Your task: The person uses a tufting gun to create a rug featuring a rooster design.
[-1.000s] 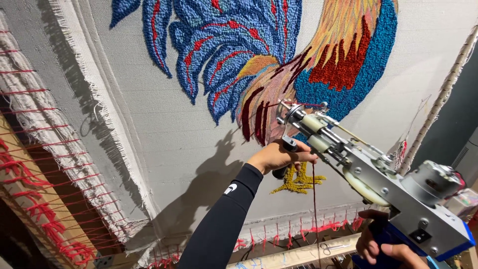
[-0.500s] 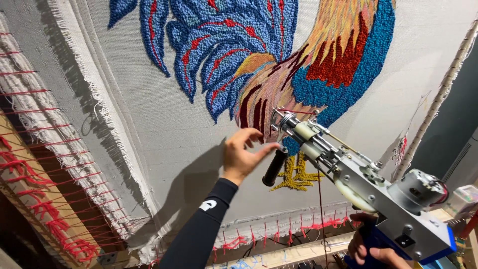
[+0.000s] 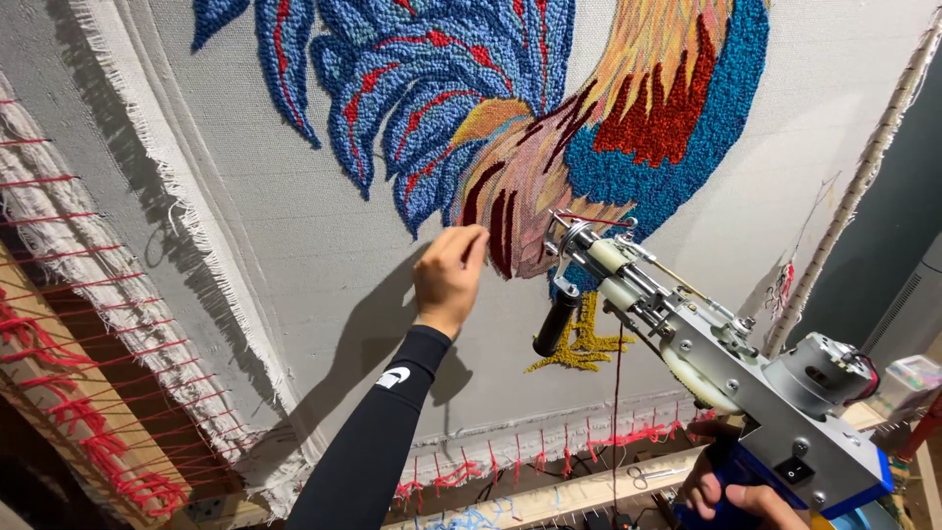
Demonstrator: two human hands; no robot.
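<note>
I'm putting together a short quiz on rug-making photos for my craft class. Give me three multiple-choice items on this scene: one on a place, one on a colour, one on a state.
1. Where is the left hand?
A. on the tufted rooster, at its dark red patch
B. on the black front handle
C. on the wooden frame

2. What colour is the yarn hanging below the tufting gun?
A. green
B. red
C. white

3. What is the state of the right hand?
A. open and empty
B. closed round the gun's blue grip
C. flat on the cloth

Answers:
1 A, the fingertips touch the pile beside the dark red strips.
2 B, a thin red strand drops from the gun.
3 B, the fingers wrap the blue grip at the lower right.
</note>
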